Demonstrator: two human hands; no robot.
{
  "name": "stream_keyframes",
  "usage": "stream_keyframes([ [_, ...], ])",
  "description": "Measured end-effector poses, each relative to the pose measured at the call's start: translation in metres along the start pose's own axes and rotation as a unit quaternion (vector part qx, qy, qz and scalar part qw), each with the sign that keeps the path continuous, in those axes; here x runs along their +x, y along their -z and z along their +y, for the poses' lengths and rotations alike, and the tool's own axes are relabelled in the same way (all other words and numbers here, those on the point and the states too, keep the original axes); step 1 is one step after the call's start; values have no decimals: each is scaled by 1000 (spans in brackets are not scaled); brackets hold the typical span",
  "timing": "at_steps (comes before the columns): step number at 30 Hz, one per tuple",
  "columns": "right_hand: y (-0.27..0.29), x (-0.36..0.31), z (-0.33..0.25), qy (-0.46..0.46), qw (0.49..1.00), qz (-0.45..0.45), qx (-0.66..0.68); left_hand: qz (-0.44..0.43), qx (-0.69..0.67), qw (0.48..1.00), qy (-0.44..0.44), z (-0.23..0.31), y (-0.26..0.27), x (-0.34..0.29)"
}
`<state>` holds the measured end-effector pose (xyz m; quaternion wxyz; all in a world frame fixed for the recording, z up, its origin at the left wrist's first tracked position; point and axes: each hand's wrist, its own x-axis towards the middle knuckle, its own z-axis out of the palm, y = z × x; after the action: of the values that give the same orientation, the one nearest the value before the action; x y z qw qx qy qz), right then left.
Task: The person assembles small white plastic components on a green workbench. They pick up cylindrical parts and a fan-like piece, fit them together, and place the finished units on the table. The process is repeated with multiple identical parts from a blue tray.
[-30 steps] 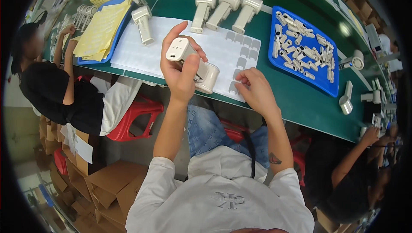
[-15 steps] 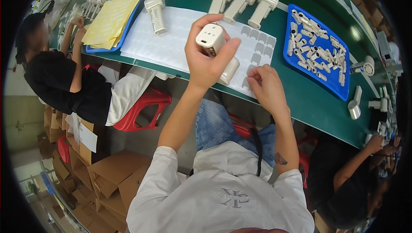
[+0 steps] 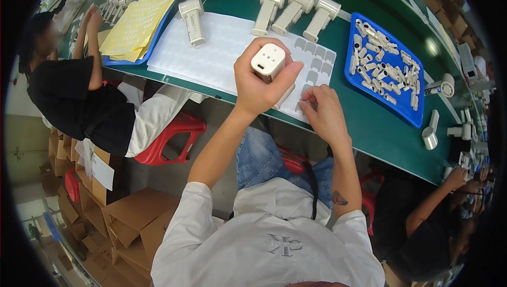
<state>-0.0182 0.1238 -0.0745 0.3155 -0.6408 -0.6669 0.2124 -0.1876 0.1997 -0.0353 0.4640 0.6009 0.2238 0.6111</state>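
Note:
My left hand (image 3: 259, 83) is wrapped round a white handheld fan (image 3: 268, 58), its end with a small port and screw holes turned up toward me. The fan's lower part is mostly hidden by my fingers and palm. To the right, my right hand (image 3: 325, 111) is closed, thumb and fingertips drawn together over the edge of a white sheet (image 3: 211, 54) of grey stickers (image 3: 315, 65). Whether anything is between these fingertips cannot be made out. Several similar fans (image 3: 289, 12) lie beyond my hands, and another fan (image 3: 193, 21) rests on the sheet's far left part.
On the right a blue tray (image 3: 355, 73) holds many small white parts. At the left, yellow sheets (image 3: 134, 28) lie on another blue tray (image 3: 168, 15). More fans (image 3: 430, 133) are on the green table (image 3: 364, 123). Co-workers sit at both sides; cardboard boxes (image 3: 137, 207) stand behind.
The fan in my left hand has come lower and nearer, its port end tilted more toward me. My right hand has shifted slightly left and down along the sticker sheet's edge.

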Motion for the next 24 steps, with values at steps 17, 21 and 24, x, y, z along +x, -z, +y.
stream_keyframes([
  [17, 77, -22, -17, 27, 891, 92, 443, -238, 10, 971, 18, 3, -2, 2],
  [21, 69, -13, -40, 78, 847, 98, 516, -230, 35, 971, 60, -5, 0, -7],
  [24, 61, -9, -48, 82, 853, 106, 504, -197, 48, 977, 58, -8, -7, -14],
])
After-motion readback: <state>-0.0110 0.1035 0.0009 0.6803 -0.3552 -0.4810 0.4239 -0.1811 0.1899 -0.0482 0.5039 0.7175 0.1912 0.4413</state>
